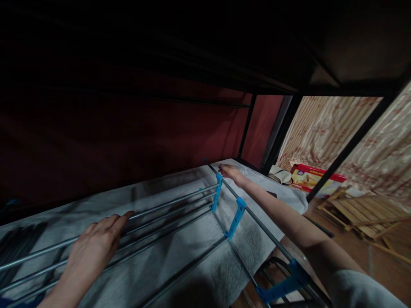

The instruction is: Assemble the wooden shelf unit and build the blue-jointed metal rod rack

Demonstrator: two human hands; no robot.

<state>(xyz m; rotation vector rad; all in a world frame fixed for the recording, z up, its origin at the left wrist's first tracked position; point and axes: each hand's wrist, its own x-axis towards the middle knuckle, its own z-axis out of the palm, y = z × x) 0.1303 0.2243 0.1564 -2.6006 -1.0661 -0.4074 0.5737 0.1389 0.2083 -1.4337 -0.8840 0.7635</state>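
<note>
A frame of grey metal tubes point(178, 200) joined by blue plastic connectors point(235, 218) lies over a grey-white cloth point(195, 231). On the left, my left hand point(98, 239) is wrapped over the upper tubes, its thumb side along the top one. Farther off, my right hand point(230, 172) is beside the upper end of the long side tube, just past a blue connector. Its fingers are bent and small in view, and whether they grip the tube cannot be made out. Another blue connector point(284, 284) sits near the bottom right.
Several dark tubes point(22, 244) lie at the left. A dark red panel point(128, 137) stands behind, with black metal posts point(282, 128) and a dark surface overhead. Right, on the floor, are a red and yellow box point(316, 179) and a folded wooden item point(367, 211).
</note>
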